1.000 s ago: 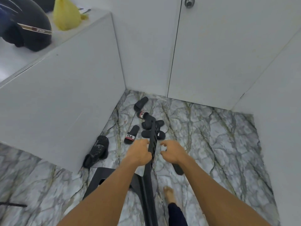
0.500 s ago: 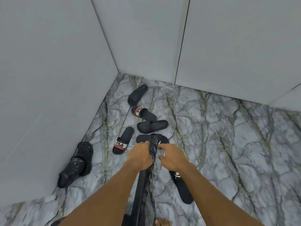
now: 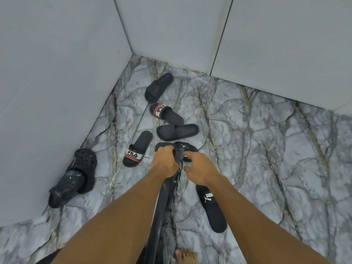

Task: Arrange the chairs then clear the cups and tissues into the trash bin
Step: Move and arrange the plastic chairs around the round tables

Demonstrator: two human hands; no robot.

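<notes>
A black chair (image 3: 163, 210) is seen edge-on, running from the bottom of the view up between my forearms. My left hand (image 3: 164, 164) is closed around its top edge. My right hand (image 3: 198, 169) grips the same top edge from the other side, fingers curled on it. The chair's lower part is hidden below the frame. No cups, tissues or trash bin are in view.
Several black slippers (image 3: 177, 132) lie scattered on the marble floor (image 3: 266, 149) just ahead, one (image 3: 211, 210) beside my right arm. A pair of black clogs (image 3: 73, 178) rests against the grey wall (image 3: 53, 92) on the left. My bare foot (image 3: 185, 256) shows at the bottom.
The view has tilted down and moved toward the corner. The counter with the helmet and yellow bag has left the view. The chair's seat is no longer visible; both hands keep their grip.
</notes>
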